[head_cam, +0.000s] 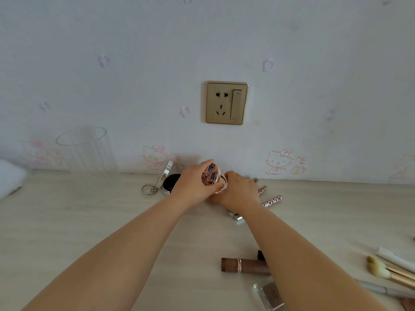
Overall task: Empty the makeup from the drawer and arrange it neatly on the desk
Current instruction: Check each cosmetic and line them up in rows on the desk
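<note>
Near the wall, both my hands meet on a round pink compact. My left hand (194, 184) grips its patterned brown-and-blue lid (210, 173), tilted up on edge. My right hand (238, 190) curls over the compact's base (222, 187), mostly hiding it. An open silver compact (169, 180) with a black inside stands just left of them. Two pink tubes (270, 199) with lettering lie right of my right hand. A brown lipstick tube (243, 264) lies on the desk (89, 221) nearer to me, partly under my right forearm.
A clear ribbed glass cup (88, 151) stands at the back left. A key ring (149, 189) lies beside the silver compact. Several makeup brushes (390, 269) and a clear bottle (268, 294) lie at the right front. A small silver item (237, 216) shows by my right wrist. A gold wall socket (226, 103) is above.
</note>
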